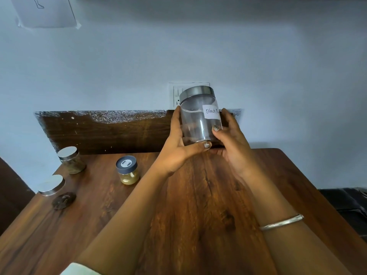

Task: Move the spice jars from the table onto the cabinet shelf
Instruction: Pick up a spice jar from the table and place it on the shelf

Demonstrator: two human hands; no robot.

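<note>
Both hands hold up a clear jar [198,118] with a steel lid and a white label that starts "Black", raised above the back of the wooden table [198,205]. My left hand [176,147] grips its left side and base. My right hand [232,139] grips its right side. On the table's left stand a small dark-lidded jar of yellow powder [128,171], a steel-lidded jar of greenish spice [71,160], and another steel-lidded jar [52,185] with dark contents at the left edge. No cabinet shelf is in view.
A dark wooden backboard [103,132] rises behind the table against a pale blue wall. A white switch plate [175,92] sits on the wall behind the held jar. A paper sheet [45,12] is taped up at top left. A dark object [349,205] lies to the table's right.
</note>
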